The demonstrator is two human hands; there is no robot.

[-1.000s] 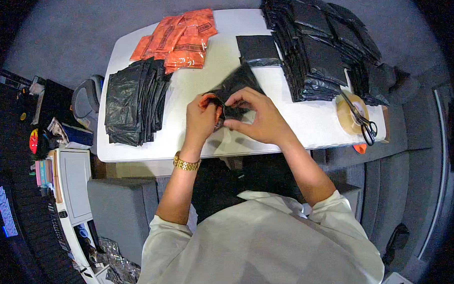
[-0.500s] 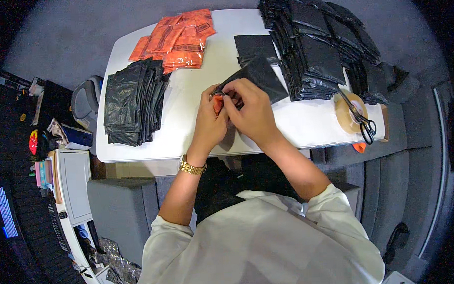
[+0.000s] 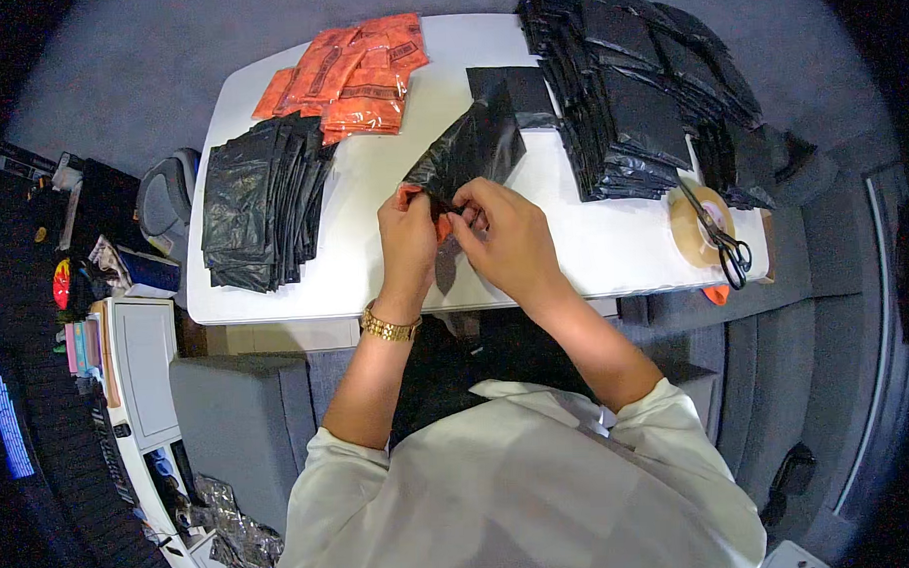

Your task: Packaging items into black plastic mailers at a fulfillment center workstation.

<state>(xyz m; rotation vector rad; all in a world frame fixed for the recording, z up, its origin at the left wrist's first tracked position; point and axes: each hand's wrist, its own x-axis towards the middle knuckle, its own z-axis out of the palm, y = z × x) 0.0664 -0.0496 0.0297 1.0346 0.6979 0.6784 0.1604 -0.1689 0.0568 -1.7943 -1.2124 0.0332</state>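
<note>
I see a black plastic bag (image 3: 470,148) held over the middle of the white surface (image 3: 593,249), an orange packet (image 3: 411,198) at its mouth. My left hand (image 3: 408,236) and right hand (image 3: 508,237) meet there, fingers pinched on the bag's opening, wrists bent inward.

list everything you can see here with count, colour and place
black plastic bag: one, black, held above table centre
orange packet: one, orange, partly hidden at the bag's mouth
orange packets: one pile, orange, table's far left
flat black bags: one stack, black, table's left
filled black bags: large pile, black, table's right
tape roll: one, tan, table's right edge
scissors: one pair, black, on the tape roll
table: one, white
left hand: gold bracelet, fingers gripping bag mouth
right hand: fingers at bag mouth
</note>
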